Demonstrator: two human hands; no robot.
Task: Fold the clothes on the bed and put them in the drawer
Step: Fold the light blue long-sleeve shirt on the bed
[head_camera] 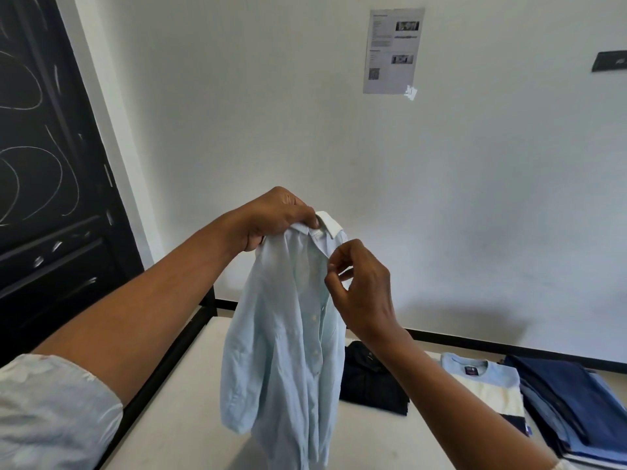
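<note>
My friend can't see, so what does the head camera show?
The left hand grips a pale blue shirt by its collar above the bed, while the right hand pinches its front edge. Folded clothes lie on the bed.

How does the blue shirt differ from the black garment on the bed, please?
The blue shirt hangs in the air, gripped at the collar by the left hand and pinched by the right hand; the black garment lies on the bed. The blue shirt is unfolded and creased; the black garment is folded compactly. The blue shirt is pale; the black garment is dark. Both are clothing.
</note>
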